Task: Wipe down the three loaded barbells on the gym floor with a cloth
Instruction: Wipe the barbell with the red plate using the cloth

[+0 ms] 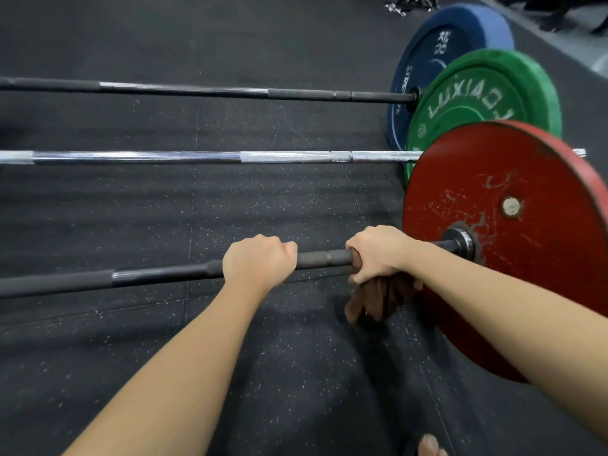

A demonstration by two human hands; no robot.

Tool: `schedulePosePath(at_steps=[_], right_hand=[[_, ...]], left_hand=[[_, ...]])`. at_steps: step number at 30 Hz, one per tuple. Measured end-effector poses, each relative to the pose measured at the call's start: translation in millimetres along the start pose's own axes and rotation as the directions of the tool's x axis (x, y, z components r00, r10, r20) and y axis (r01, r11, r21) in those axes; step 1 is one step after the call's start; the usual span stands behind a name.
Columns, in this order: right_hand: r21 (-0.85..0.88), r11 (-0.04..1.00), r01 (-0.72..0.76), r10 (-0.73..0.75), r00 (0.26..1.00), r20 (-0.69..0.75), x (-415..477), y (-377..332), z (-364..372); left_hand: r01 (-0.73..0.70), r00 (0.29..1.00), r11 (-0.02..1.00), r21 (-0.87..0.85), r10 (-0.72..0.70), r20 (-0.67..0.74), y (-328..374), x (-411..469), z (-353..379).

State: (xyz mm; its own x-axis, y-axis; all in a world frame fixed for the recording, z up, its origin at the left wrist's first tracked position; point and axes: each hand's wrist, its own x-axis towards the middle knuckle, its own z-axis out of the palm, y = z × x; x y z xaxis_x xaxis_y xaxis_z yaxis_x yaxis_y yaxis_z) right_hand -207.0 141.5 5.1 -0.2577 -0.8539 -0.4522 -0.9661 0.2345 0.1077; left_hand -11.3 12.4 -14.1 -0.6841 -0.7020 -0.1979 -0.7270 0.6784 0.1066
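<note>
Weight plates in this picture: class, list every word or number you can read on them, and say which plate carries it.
"LUXIAU": green plate, last letters partly hidden and uncertain.
"STRE...": blue plate, the rest hidden; its other markings are too blurred to read.
Red plate: print worn off, nothing readable.

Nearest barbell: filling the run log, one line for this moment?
left hand grips nearest barbell | right hand wraps brown cloth on it | beside red plate

- Dark rubber gym floor with pale speckles fills the frame, seams between mats showing.
- Upper right corner: a paler grey floor strip.
- Top edge: dark, blurred metal gear.
</note>
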Motion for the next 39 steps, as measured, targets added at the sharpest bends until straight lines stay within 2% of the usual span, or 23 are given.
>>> schedulePosePath(at_steps=[2,5,6,8,11,14,16,18,20,21,23,25,28,30,32,34,36,37,39], right_hand=[[0.180,0.984,0.006,-0.039,0.983,0.180,10.5,4.0,-12.7],[0.384,0.918,-0.097,-0.084,0.901,0.427,18.7,8.6,-24.7],[0.404,0.906,-0.128,-0.085,0.878,0.471,19.7,9.3,-27.0],[0.404,0.908,-0.116,-0.091,0.884,0.459,21.2,9.2,-25.8],[0.351,0.936,-0.018,-0.070,0.969,0.236,15.6,6.2,-13.8],[0.112,0.994,-0.001,0.010,0.997,-0.072,-1.5,-0.3,2.8],[-0.030,0.998,-0.058,0.044,0.933,-0.357,-8.2,-10.0,23.8],[-0.080,0.988,-0.130,0.058,0.807,-0.588,-9.7,-22.8,45.9],[-0.052,0.987,-0.152,0.072,0.708,-0.702,-6.0,-28.9,60.2],[-0.049,0.987,-0.151,0.072,0.700,-0.710,-5.1,-29.7,62.2],[-0.071,0.987,-0.144,0.067,0.770,-0.635,-5.3,-27.5,52.5],[-0.069,0.991,-0.116,0.076,0.902,-0.425,-6.8,-23.4,32.9],[0.052,0.998,-0.033,0.037,0.995,-0.094,1.1,-17.7,2.3],[0.194,0.981,-0.030,0.004,0.991,0.132,12.0,-13.6,-13.3],[0.318,0.946,-0.067,-0.045,0.943,0.331,22.0,-9.2,-24.2],[0.367,0.922,-0.125,-0.063,0.886,0.460,26.6,-8.3,-32.1],[0.392,0.910,-0.131,-0.073,0.883,0.464,29.0,-8.3,-31.7],[0.389,0.916,-0.102,-0.076,0.906,0.416,27.5,-8.7,-29.6],[0.338,0.941,-0.015,-0.059,0.977,0.207,19.5,-9.8,-19.2]], left_hand=[[0.042,0.998,0.998,-0.039,-0.041,0.039,0.4,3.2,-2.7],[0.058,0.996,0.997,-0.054,-0.055,0.068,1.8,3.9,-5.2],[0.050,0.997,0.998,-0.046,-0.048,0.064,2.0,3.4,-6.7],[0.028,0.998,0.999,-0.024,-0.027,0.056,2.1,2.8,-8.3],[0.003,0.999,1.000,-0.005,-0.002,0.046,2.8,1.4,-6.4],[-0.017,0.999,1.000,0.017,0.016,0.034,2.5,-0.2,-7.6],[-0.041,0.998,0.999,0.014,0.040,0.050,2.9,-0.9,-8.0],[-0.055,0.997,0.998,0.006,0.054,0.062,1.5,-1.2,-9.2],[-0.063,0.996,0.998,0.014,0.062,0.065,0.9,-1.4,-9.5],[-0.074,0.996,0.997,0.021,0.073,0.055,1.2,-1.8,-8.7],[-0.084,0.996,0.995,0.050,0.082,0.036,0.9,-3.1,-4.5],[-0.071,0.997,0.995,0.074,0.070,0.006,-0.8,-2.8,-0.3],[-0.067,0.998,0.990,0.121,0.069,-0.015,-1.5,-1.0,3.7],[-0.050,0.998,0.993,0.111,0.052,-0.021,-0.9,-0.7,3.1],[-0.045,0.998,0.994,0.102,0.048,-0.028,-0.5,0.6,2.4],[-0.043,0.998,0.994,0.104,0.047,-0.030,0.1,1.1,2.3],[-0.050,0.998,0.993,0.105,0.053,-0.026,-0.6,1.8,3.3],[-0.057,0.998,0.993,0.108,0.059,-0.021,-0.8,2.1,3.6],[-0.057,0.998,0.993,0.103,0.058,-0.015,-0.4,2.3,3.2]])
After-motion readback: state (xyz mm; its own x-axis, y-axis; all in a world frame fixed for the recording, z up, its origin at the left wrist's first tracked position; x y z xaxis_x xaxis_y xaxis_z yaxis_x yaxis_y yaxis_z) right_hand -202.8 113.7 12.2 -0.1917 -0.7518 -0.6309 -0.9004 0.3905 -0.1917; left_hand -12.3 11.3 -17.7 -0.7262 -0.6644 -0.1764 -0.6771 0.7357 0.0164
